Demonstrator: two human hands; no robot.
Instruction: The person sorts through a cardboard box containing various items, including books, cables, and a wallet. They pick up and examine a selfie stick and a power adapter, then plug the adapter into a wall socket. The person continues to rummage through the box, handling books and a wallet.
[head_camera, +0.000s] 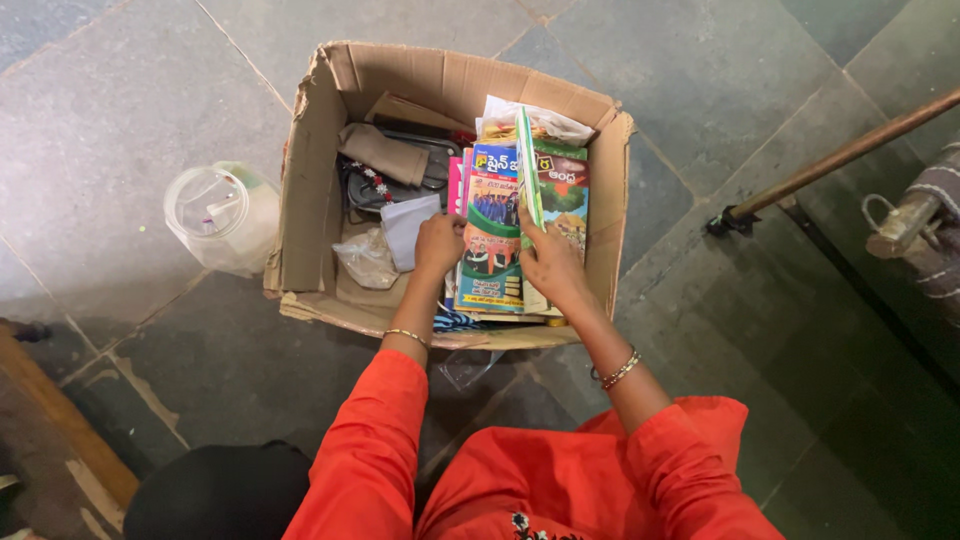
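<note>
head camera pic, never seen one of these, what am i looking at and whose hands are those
The camera sits on a person's head and looks straight down, so the two arms in orange sleeves belong to the wearer. There is no machine here, just bare hands. On the grey stone floor stands an open cardboard box. The left hand rests on a stack of colourful booklets inside it. The right hand holds a green booklet up on its edge. The box also holds a dark bag, white paper and a crumpled plastic bag. A clear plastic jar stands on the floor beside the box.
</note>
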